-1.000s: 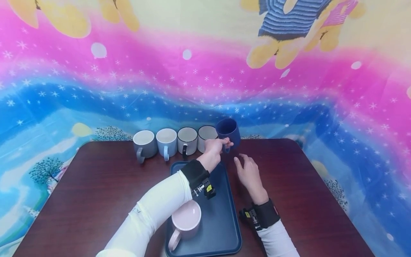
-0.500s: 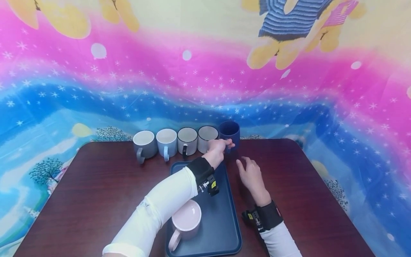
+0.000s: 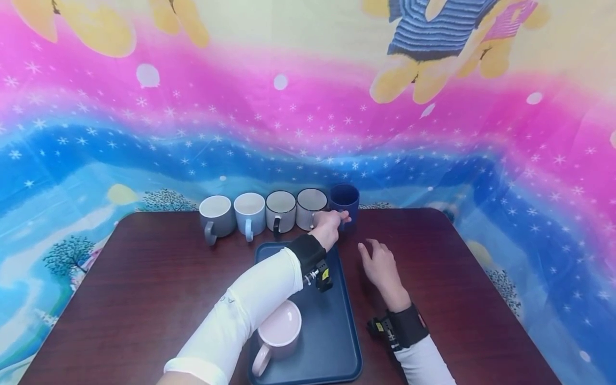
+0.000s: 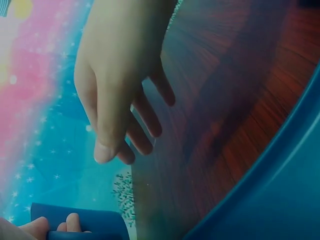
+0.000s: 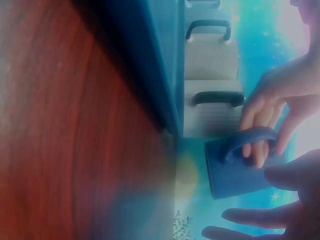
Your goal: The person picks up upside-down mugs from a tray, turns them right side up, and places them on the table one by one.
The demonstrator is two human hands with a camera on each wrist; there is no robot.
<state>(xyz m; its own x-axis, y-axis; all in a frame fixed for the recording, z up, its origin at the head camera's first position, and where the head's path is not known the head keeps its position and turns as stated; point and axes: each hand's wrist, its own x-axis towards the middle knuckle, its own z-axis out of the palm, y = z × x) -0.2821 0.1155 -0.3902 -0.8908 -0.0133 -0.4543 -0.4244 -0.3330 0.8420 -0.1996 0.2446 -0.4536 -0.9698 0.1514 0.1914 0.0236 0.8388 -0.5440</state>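
Note:
A dark blue mug (image 3: 346,198) is at the right end of the mug row. My left hand (image 3: 329,222) grips it by its handle, fingers passed through the loop in the right wrist view. There, backdrop cloth shows beneath the mug's base (image 5: 245,172), so it hangs slightly above the table. My right hand (image 3: 382,264) hovers to the near right of it, fingers loosely spread, holding nothing. A white mug with a dark rim (image 3: 312,206) stands just left of the blue one, partly covered by my left hand. A pink mug (image 3: 280,326) sits on the dark blue tray (image 3: 332,331).
Left along the row stand another dark-rimmed white mug (image 3: 280,208), a light blue mug (image 3: 249,211) and a grey mug (image 3: 217,214), handles facing me. A printed cloth (image 3: 409,176) hangs behind the brown table (image 3: 159,289). My left forearm crosses the tray.
My left hand has brought the blue mug downward and slightly right, and the mug has become more upright. My right hand has drawn back a little toward me and to the right.

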